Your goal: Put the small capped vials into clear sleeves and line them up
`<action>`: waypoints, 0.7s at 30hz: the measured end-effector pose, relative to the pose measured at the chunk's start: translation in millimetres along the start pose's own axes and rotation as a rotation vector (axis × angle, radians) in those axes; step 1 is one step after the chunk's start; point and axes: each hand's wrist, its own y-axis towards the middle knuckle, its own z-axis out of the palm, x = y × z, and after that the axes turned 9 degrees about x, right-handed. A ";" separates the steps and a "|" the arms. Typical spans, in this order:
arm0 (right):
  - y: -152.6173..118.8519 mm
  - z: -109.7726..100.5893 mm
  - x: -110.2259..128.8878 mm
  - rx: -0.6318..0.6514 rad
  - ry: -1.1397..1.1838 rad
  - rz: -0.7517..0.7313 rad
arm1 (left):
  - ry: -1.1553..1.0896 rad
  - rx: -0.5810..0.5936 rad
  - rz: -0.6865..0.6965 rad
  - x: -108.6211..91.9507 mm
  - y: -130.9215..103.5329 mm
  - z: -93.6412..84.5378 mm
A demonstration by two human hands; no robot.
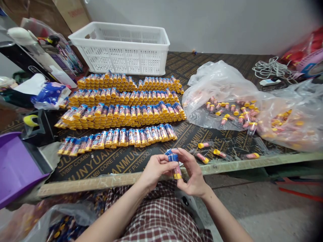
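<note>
Between my two hands, at the table's front edge, is a small clear tube (177, 170) with a yellow cap at its lower end and blue at its top. My left hand (155, 169) pinches it, the thumb across its upper part. My right hand (193, 176) curves around its right side, fingertips at the blue top and thumb near the yellow cap. A bit of blue film shows behind the tube; the fingers partly hide it. Beyond my hands lies a single row of similar tubes (123, 137), with taller stacked rows (121, 112) behind.
A white plastic basket (126, 57) stands at the back. On the right, clear plastic bags (217, 80) hold yellow-capped tubes, with several loose tubes (202, 157) in front. A tape dispenser (41, 129) and purple dustpan (20, 168) are at left. A cable (272, 69) lies far right.
</note>
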 end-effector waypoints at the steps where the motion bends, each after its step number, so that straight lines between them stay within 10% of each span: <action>1: 0.2 0.1 0.1 0.002 0.004 -0.001 | 0.001 0.000 0.001 0.7 -0.2 0.2; 7: 2.3 -8.0 1.2 0.027 0.019 0.014 | 0.153 -0.085 0.119 -12.7 11.4 -10.1; 14: -7.8 -32.4 -8.5 -0.169 -0.156 0.147 | 1.115 -0.601 0.432 -64.3 56.9 -40.8; 21: -16.9 -56.5 -16.6 -0.220 -0.522 0.229 | 1.544 -0.661 0.466 -60.0 58.4 -31.3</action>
